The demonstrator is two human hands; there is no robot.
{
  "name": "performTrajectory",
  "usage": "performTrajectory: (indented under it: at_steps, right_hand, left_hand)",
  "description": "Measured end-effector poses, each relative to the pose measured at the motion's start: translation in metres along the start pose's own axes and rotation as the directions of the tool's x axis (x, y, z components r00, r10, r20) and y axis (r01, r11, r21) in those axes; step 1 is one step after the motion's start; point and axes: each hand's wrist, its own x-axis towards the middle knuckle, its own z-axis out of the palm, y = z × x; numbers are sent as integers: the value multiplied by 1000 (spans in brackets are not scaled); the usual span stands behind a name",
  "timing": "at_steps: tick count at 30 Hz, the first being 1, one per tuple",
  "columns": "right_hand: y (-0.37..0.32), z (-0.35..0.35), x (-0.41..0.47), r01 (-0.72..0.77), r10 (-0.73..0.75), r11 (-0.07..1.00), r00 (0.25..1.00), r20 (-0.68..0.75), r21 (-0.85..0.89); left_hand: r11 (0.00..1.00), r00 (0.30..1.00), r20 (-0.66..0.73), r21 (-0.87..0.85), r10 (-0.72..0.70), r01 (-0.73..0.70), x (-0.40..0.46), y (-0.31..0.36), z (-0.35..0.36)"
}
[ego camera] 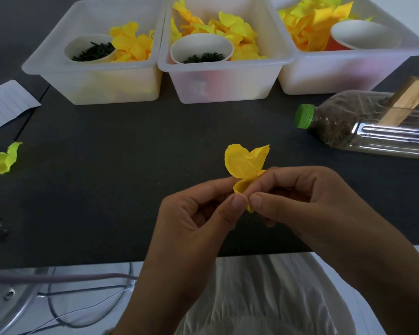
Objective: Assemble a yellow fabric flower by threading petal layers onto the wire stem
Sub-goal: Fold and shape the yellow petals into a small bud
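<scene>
- Head view — left hand (203,209) and right hand (298,199) meeting above the dark table (136,146), thumbs and forefingers of both pinched on the base of a yellow petal layer (246,165).
- Petals fanned upward, clear of the table, well short of the three bins (224,81).
- No wire stem discernible between the fingers — cannot tell whether threaded.
- Judged early: one layer in hand, further layers still waiting in the bins.
</scene>
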Motion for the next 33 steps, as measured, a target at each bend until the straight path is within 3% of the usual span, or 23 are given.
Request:
performTrajectory:
  at_steps: [11,22,33]
  right_hand:
    - [4,5,-1,104,-125,985,981,-151,-139]
    - [4,-2,-3,171,-185,970,980,-68,-170]
    - [9,-12,1,21,-21,998,1000,-1,-60]
  left_hand:
    - [1000,1000,4,14,-25,25,0,1,4]
    - [1000,1000,5,-1,-15,15,2,4,4]
    - [1000,1000,23,29,4,-5,0,3,7]
